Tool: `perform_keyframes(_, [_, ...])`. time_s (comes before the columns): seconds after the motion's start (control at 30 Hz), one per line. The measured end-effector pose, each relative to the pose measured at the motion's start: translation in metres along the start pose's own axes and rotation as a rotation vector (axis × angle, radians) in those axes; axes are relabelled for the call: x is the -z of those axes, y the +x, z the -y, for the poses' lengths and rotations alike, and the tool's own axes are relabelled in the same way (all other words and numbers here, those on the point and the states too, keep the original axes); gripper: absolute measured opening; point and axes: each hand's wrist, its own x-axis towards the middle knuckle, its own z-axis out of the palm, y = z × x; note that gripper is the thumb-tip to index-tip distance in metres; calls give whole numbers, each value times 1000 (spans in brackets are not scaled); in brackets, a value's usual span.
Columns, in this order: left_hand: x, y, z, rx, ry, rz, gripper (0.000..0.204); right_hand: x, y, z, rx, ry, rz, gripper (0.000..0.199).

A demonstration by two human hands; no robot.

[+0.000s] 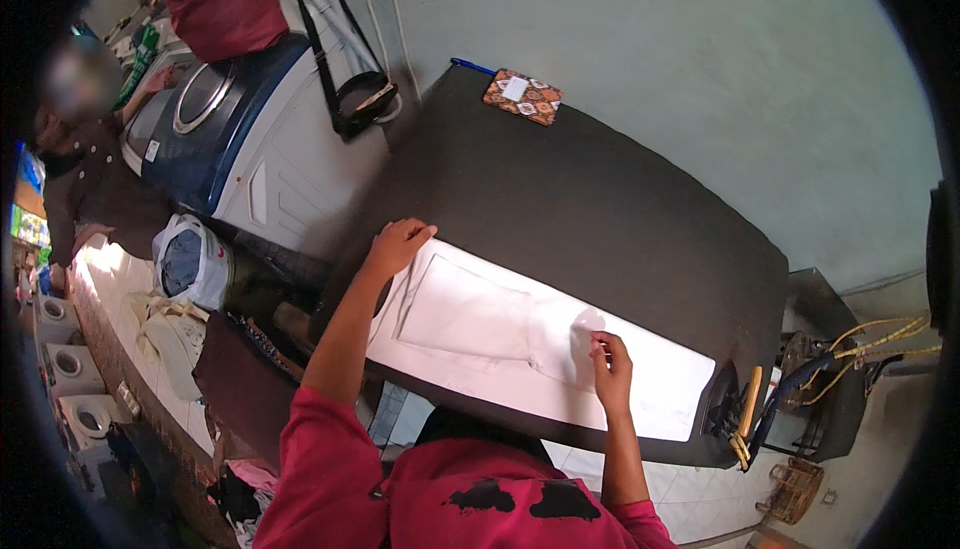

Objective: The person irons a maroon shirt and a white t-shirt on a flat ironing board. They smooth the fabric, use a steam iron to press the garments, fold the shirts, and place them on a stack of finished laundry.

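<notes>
A long, folded white garment lies across the near side of a dark padded ironing table, with a smaller folded layer on its left half. My left hand is closed at the garment's far left corner, its fingers curled over the edge. Over the middle of the cloth, my right hand has its fingers curled in, with nothing visible in them. A shadow falls on the white cloth beside it. At the table's right end stands an iron with a yellowish handle, partly dark against the cover.
A patterned booklet and a blue pen lie at the far edge. Cords hang at the right. On the left are a washing machine, a bag of clothes, and another person by the machines.
</notes>
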Motion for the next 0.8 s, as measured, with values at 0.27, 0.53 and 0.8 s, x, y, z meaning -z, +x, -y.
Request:
perform_keyframes(0.27, [-16,0,29,-52,-100,-121,25,88,-30,-70,16,-425,-399,21])
perform_keyframes(0.53, [-45,-11,8,-77,437,-304,23,160,-31,-172,-231,-859,-348,63])
perform_keyframes(0.8, [-35,-11,-8,-112,487,-259,25,172,-62,-165,-207,-827,-237,65])
